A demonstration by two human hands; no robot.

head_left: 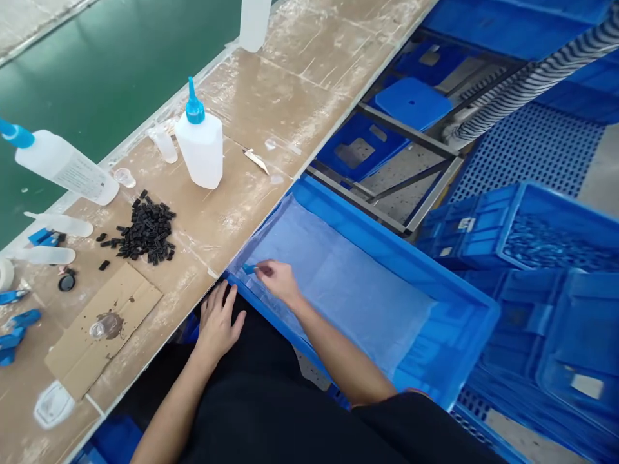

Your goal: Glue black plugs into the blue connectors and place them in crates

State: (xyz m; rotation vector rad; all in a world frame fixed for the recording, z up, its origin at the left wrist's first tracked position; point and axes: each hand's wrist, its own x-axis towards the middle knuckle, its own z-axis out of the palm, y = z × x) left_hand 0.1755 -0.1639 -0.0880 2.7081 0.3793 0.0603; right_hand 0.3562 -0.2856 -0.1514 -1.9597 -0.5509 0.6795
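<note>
My right hand point(278, 278) is over the near left end of a blue tray point(449, 290) lined with a pale sheet point(338, 270). Its fingers pinch a small blue piece point(248, 268). My left hand point(220, 322) rests at the table's edge beside the tray's corner, fingers spread, holding nothing. On the brown table point(232, 212) lies a pile of small black parts point(147, 229). A piece of cardboard point(130, 293) with dark stains and a small clear cap point(97, 330) lies nearer to me.
White bottles with blue tips point(200, 148) stand on the table, and several blue parts point(19, 328) lie at its left. A metal frame point(411, 135), a blue stool point(413, 102) and blue crates point(527, 251) are right of the table. Another person's striped sleeve point(541, 84) shows upper right.
</note>
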